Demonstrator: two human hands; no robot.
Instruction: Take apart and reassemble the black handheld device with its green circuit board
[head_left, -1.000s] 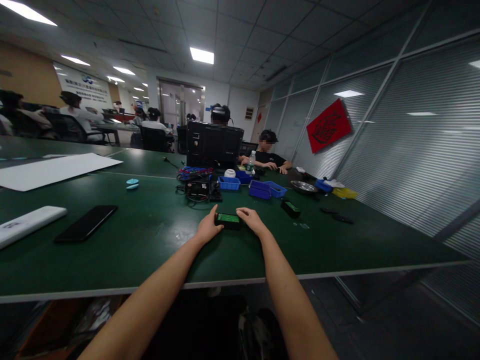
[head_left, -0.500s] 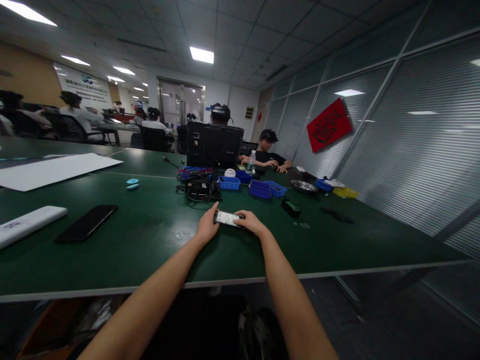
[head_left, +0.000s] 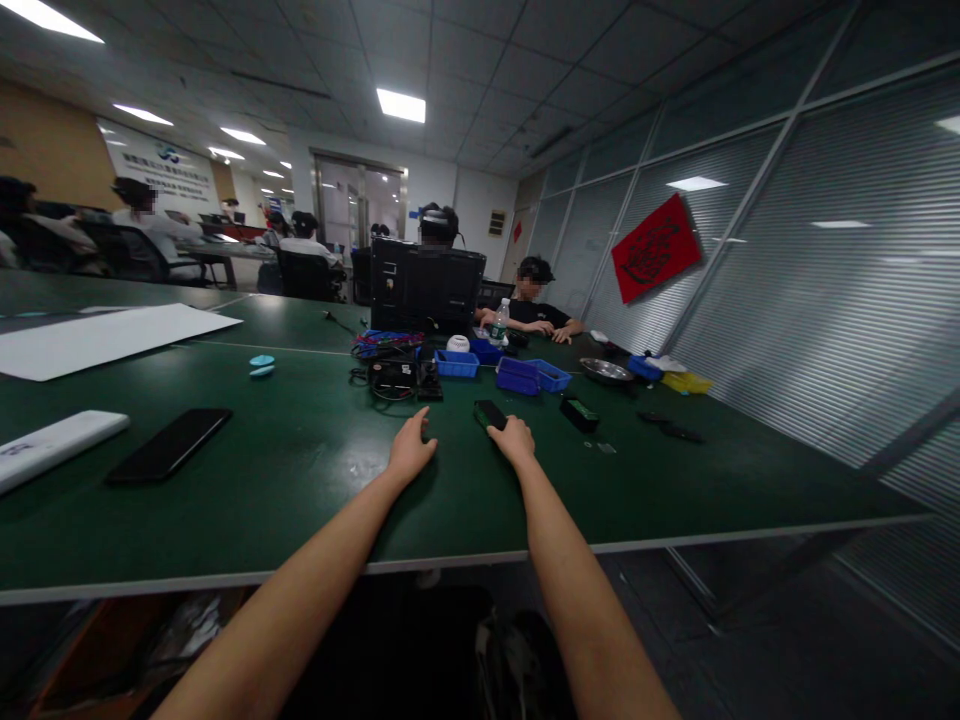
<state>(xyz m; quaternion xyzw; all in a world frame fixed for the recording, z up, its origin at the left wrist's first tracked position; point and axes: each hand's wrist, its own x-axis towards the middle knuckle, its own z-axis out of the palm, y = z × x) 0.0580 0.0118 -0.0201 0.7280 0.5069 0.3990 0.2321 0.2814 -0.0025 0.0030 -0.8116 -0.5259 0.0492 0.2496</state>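
Over the green table [head_left: 300, 510], my right hand [head_left: 514, 440] grips the near end of a dark phone [head_left: 490, 414], whose far end points away from me. To its left, my left hand [head_left: 412, 448] is open with thumb and fingers apart, touching no object. Right of the phone lies a small black box [head_left: 580, 412] with a green face. Small clear pieces [head_left: 606, 448] lie just in front of that box.
Black devices with cables [head_left: 394, 376], blue trays [head_left: 457, 364], a bottle [head_left: 500, 320] and a monitor [head_left: 427, 287] stand beyond my hands. A large phone [head_left: 171, 445] and white box [head_left: 60, 448] lie left. A metal bowl [head_left: 607, 371] is at right; people sit behind.
My left hand has let go of the phone. The phone, in my right hand, has turned from crosswise to pointing away from me, and its lit side no longer shows.
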